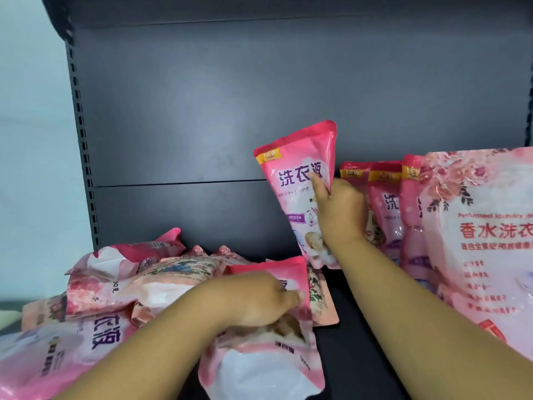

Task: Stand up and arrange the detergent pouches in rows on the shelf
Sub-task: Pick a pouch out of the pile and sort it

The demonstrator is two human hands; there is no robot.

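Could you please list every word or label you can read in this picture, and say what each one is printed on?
"NEW" and "洗衣液": upright pouch held by the right hand.
"NEW": standing row pouches.
"Perfumed laundry", "香水洗衣": large pouch, cut off at the edge.
"衣液": lying pouch.
Smaller print: too blurred.

Large pouch cropped right; small print blurred
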